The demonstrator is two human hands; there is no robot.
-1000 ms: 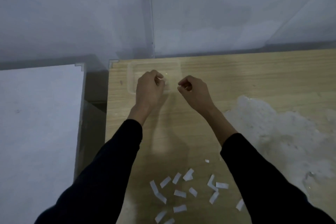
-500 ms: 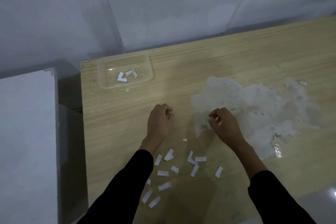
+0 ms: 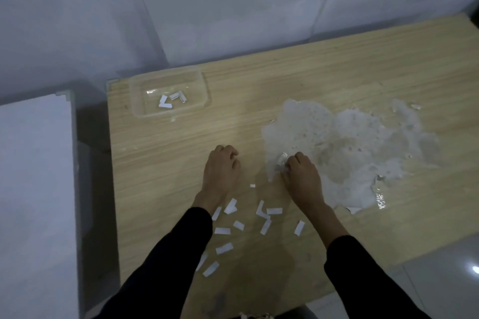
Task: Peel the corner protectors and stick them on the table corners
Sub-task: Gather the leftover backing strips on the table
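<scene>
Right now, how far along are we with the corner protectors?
Done: peeled backing strips litter the table near its front edge. In hand: right hand pinches a protector; left hand curled, nothing visible in it. Left: two spare protectors in the clear tray.

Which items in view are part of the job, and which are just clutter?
Job: right hand pinching a clear protector; spare protectors in clear tray; wooden table.
Lying about: white paper strips; white flaky patch.

You have the tray [image 3: 207, 91] at the far-left corner of the tabletop [image 3: 298, 77], corner protectors [image 3: 172, 100] inside; paper strips [image 3: 222, 230] lie near you.
</scene>
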